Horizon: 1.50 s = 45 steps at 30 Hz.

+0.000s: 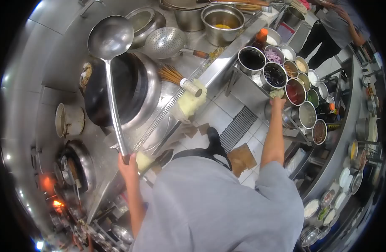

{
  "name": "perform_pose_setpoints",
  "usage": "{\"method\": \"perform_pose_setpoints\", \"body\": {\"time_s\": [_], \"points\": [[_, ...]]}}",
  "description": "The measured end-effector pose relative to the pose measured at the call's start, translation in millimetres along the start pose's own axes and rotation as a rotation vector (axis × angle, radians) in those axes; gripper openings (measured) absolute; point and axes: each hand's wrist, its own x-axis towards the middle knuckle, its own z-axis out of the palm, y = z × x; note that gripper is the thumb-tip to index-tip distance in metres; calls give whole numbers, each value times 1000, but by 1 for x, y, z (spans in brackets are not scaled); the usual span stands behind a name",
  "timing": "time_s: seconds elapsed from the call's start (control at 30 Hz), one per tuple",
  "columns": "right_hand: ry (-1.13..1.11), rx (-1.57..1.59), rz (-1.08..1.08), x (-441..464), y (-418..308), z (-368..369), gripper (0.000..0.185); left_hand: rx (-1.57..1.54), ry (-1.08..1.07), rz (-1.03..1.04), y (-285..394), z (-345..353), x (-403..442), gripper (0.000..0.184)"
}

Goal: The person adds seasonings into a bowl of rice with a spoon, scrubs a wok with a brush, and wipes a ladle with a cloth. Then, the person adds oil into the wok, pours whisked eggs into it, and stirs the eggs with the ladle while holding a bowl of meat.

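Observation:
My left hand [128, 164] is closed around the handle end of a long metal ladle [112, 92]. The ladle's round bowl is raised above the stove, and its handle passes in front of a dark wok [117, 90]. My right hand [278, 102] reaches out to the seasoning pots, closed on a crumpled pale yellow-green cloth [277, 93]. That cloth is against or just beside a metal pot of dark liquid [274, 75] and a pot of red sauce [295, 92]; contact is hard to tell.
A perforated strainer [165, 42], a bamboo brush [180, 80] and another pale cloth [191, 102] lie along the stove. Behind stands a pot with yellow liquid [223, 26]. Flames [57, 204] burn at lower left. Another person [338, 27] stands at upper right.

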Motion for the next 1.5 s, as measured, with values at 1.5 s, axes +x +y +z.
{"method": "perform_pose_setpoints", "body": {"time_s": [1.5], "points": [[-1065,675,118,-142,-23,90,51,139,-222,61,-32,75,17,40]]}}
